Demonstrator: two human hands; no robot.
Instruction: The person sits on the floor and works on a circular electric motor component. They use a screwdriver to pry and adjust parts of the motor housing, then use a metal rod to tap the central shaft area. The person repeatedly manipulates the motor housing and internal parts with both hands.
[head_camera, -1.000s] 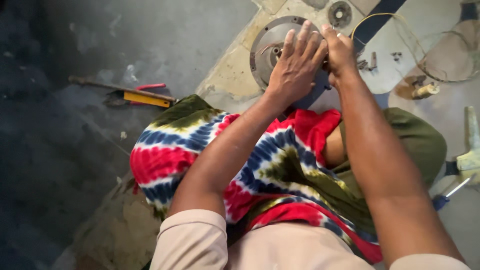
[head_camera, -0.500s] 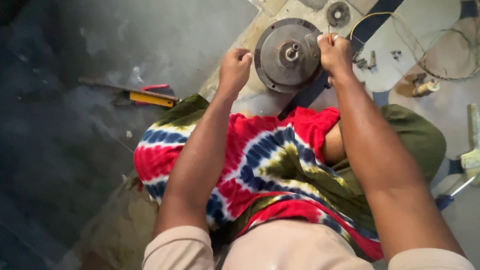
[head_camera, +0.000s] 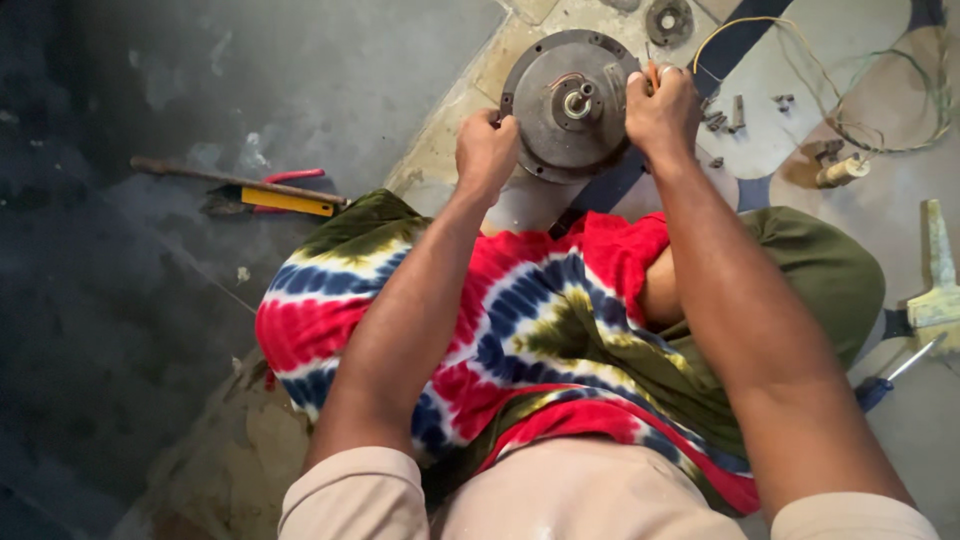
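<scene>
I sit on the floor (head_camera: 330, 70) with the motor (head_camera: 570, 105) lying flat ahead of my knees, shaft up. My left hand (head_camera: 485, 150) has its fingers curled shut on the motor's left rim, and my right hand (head_camera: 660, 110) clamps the right rim, so it seems steadied from both sides. Small bolts (head_camera: 725, 115) lie just right of the motor, wires (head_camera: 880, 90) farther right, a cap (head_camera: 668, 20) beyond it, and pliers (head_camera: 275, 195) well left.

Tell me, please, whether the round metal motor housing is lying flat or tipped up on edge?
Lying flat: the round motor housing shows its full face and central shaft upward, with the left hand and right hand gripping opposite sides of its rim.
</scene>
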